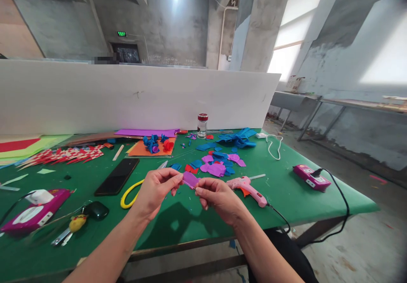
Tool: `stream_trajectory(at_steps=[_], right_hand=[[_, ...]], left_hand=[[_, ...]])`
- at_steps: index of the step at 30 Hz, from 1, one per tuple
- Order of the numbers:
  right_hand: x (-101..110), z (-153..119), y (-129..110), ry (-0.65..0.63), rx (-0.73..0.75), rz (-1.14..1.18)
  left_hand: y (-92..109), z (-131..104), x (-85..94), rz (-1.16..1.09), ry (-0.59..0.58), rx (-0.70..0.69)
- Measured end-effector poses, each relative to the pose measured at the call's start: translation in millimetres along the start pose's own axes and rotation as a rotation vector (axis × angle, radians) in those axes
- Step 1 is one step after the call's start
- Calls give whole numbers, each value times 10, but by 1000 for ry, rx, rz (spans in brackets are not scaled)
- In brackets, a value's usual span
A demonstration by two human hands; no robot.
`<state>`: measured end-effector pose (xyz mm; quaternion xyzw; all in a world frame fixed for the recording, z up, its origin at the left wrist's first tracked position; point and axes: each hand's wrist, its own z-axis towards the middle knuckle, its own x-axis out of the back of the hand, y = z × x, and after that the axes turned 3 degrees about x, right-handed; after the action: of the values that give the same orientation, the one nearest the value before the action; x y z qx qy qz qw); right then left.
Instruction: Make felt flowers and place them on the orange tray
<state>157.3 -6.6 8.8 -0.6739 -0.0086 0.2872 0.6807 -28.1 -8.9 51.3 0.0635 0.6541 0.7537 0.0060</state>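
Observation:
A small purple paper piece (190,179) is stretched between my two hands above the green table. Its left end is pinched by my left hand (162,190), its right end by my right hand (218,198). Beyond them lie loose purple petals (216,169), blue pieces (197,163) and a few red ones. A pink glue gun (251,192) rests right of my right hand, with a clear stick at its back. Scissors with a yellow handle (127,196) are partly hidden behind my left hand.
Blue, red and purple paper flowers (151,142) sit on orange sheets. A black phone (117,177), keys and a magenta power strip (41,209) are at left. A glass jar (202,128) stands before the white board (133,96). Another power strip (311,177) is at right.

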Motion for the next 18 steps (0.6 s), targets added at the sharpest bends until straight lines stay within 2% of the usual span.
stream_trajectory(at_steps=[8,11,16,18], right_hand=[[10,8,-7,13,-27,64],[20,11,-3,-5,-38,117],[41,13,-9,-36,-78,185],[48,11,-15,-36,-88,187]], left_hand=[[-1,0,9,-66,55,-6],[-60,39,18,3,64,6],[-67,35,-26,74,-111,2],[-42,20,-27,42,-137,2]])
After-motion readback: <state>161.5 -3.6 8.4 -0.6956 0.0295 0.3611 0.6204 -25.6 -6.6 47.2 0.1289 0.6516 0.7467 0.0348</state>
